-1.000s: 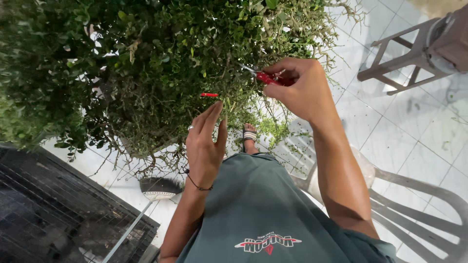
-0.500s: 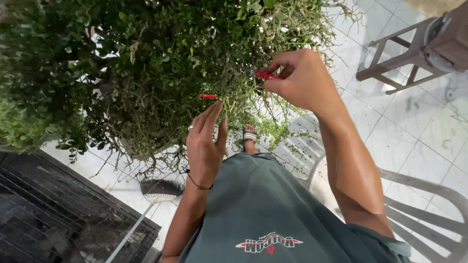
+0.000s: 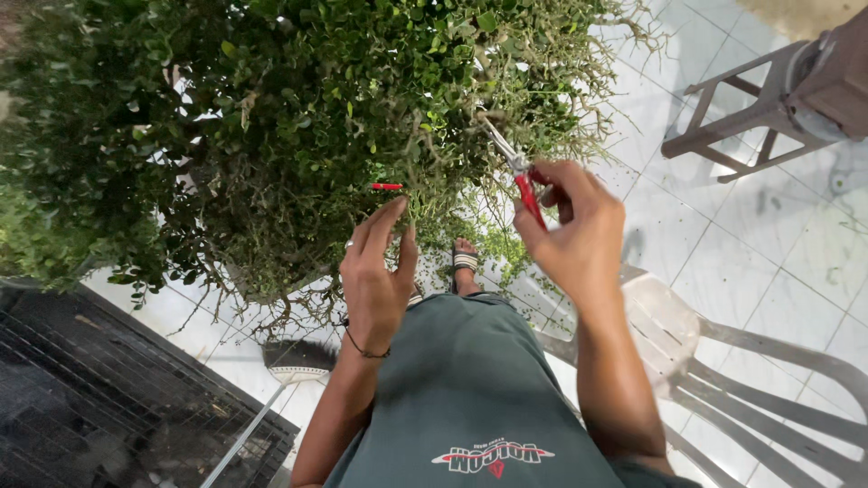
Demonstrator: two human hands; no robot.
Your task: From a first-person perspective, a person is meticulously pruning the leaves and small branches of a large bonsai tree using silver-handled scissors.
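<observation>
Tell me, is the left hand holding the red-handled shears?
No, the left hand is open with its fingers against the shrub, while the right hand grips the red-handled shears.

The left hand [image 3: 375,276] is up with its back to the camera, fingers straight, close together and pointing up. A thin dark band sits on that wrist. The right hand [image 3: 574,235] is raised a bit higher, fingers curled tight in a grip. Both forearms are bare and reach forward
</observation>
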